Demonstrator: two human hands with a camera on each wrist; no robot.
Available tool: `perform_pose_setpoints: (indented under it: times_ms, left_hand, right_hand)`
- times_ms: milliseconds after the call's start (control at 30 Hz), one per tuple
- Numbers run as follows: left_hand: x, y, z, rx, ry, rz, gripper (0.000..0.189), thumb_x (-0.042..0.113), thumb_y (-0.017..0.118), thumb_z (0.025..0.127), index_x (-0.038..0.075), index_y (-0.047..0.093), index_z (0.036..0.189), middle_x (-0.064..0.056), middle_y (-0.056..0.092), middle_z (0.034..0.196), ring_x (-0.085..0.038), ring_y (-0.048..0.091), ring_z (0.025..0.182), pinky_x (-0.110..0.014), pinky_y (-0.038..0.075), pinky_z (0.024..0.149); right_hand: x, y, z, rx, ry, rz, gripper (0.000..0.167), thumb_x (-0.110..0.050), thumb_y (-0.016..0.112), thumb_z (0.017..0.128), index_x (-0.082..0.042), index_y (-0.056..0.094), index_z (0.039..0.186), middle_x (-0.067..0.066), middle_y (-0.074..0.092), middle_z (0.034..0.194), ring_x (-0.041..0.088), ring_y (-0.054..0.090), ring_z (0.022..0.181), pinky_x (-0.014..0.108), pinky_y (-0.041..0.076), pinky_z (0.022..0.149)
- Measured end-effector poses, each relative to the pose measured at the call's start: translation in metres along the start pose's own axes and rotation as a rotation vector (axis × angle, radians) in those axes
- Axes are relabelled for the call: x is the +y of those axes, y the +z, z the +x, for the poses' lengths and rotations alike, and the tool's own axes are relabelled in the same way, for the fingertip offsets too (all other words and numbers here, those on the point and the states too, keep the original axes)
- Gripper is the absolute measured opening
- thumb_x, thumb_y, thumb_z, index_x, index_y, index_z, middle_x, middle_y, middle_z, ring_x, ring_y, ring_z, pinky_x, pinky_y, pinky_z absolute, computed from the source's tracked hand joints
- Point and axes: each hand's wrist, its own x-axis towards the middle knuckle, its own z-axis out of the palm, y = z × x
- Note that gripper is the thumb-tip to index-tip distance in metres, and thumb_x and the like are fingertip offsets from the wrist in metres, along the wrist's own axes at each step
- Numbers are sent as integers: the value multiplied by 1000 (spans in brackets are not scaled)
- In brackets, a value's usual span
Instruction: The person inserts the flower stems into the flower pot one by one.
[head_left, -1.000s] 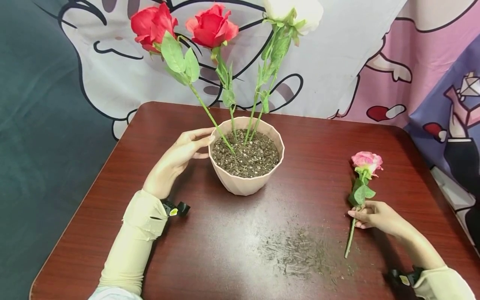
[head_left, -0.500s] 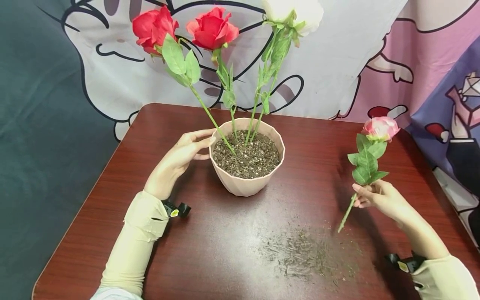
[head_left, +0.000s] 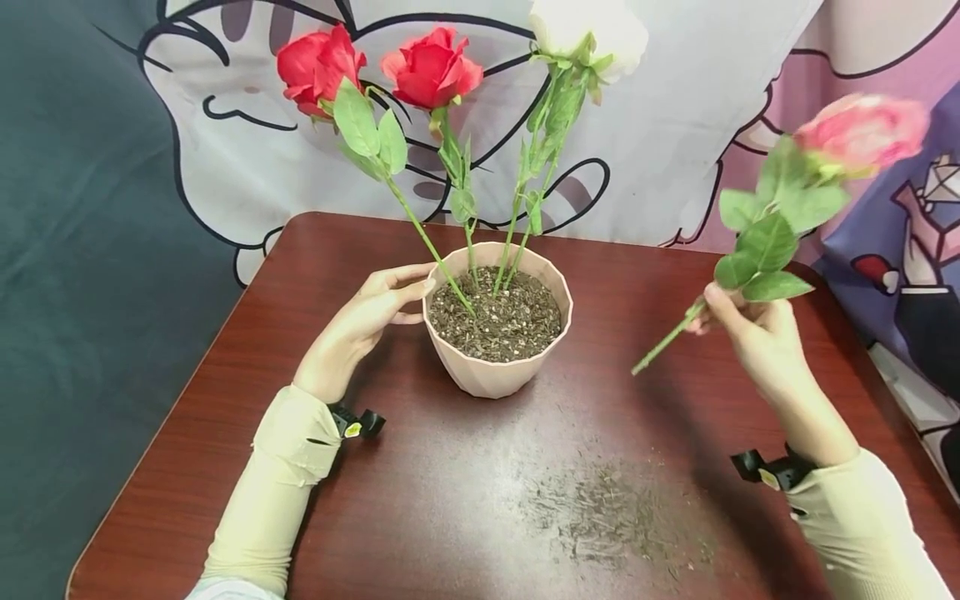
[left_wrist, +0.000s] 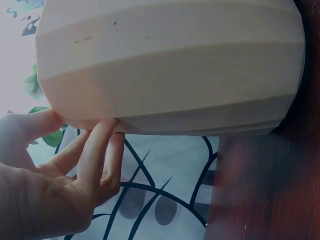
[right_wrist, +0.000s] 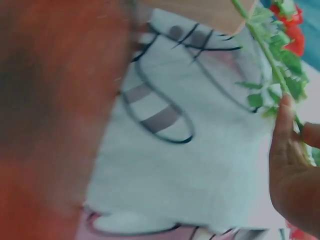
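A pale pink faceted pot point(head_left: 491, 379) filled with dark soil point(head_left: 517, 329) stands on the table. My left hand point(head_left: 352, 329) is at the pot's left side, fingers fairly straight. In the left wrist view, its fingertips touch the outer wall of the pot point(left_wrist: 170, 75) and the thumb point(left_wrist: 42, 122) meets the rim. Right of the pot, raised above the table, my right hand point(head_left: 765, 346) pinches a pink artificial rose point(head_left: 772, 237) by its stem below the leaves. The bloom tilts up to the right; the cut stem end points down-left toward the pot.
Two red roses point(head_left: 431, 71) and white blooms point(head_left: 588, 42) on slender stems stand in the soil. Loose soil crumbs point(head_left: 615, 508) lie scattered on the dark red wooden table point(head_left: 420, 500). A printed cartoon cloth point(head_left: 660, 150) hangs behind the table's far edge.
My right hand has lifted the pink rose from low over the table, moving it up and slightly left, with the stem end swinging toward the pot. My left hand stays at the pot.
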Motion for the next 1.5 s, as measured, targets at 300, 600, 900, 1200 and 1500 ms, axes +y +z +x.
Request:
perform_pose_setpoints:
  times_ms: [300,600,900,1200,1500]
  left_hand:
    - [-4,5,-1,-13,1,-40,46,13,53,94,4,44,138,-13,47,137,-17,52,114,-36,51,86]
    - [-2,5,0,-8,4,-42,45,14,54,94,6,46,137,-14,50,134,-11,57,103,-38,50,87]
    - [-2,4,-1,-17,7,-45,45,14,53,94,5,45,138,-15,49,135,-16,55,109,-43,48,91]
    - [0,1,-3,-8,21,-42,46,13,53,94,3,44,138,-15,47,137,-22,49,118,-42,48,90]
    - [-1,-1,-4,-20,32,-17,46,15,52,94,5,44,139,-14,47,137,-16,55,108,-37,50,86]
  right_hand:
    - [-22,58,37,43,-326,301,4,9,47,92,10,50,95,21,65,71,23,62,60,29,52,58]
    - [-12,107,62,-46,-464,90,6,6,51,91,5,56,88,8,62,72,17,60,59,25,51,58]
    - [19,132,60,-187,-453,-331,9,14,51,84,11,54,92,12,64,67,3,62,62,20,51,56]
    - [33,138,64,-276,-462,-562,12,5,53,84,-1,57,93,3,66,63,13,63,57,17,49,56]
    - [46,144,69,-410,-466,-481,13,7,51,84,0,57,94,1,65,62,11,64,58,19,51,57]
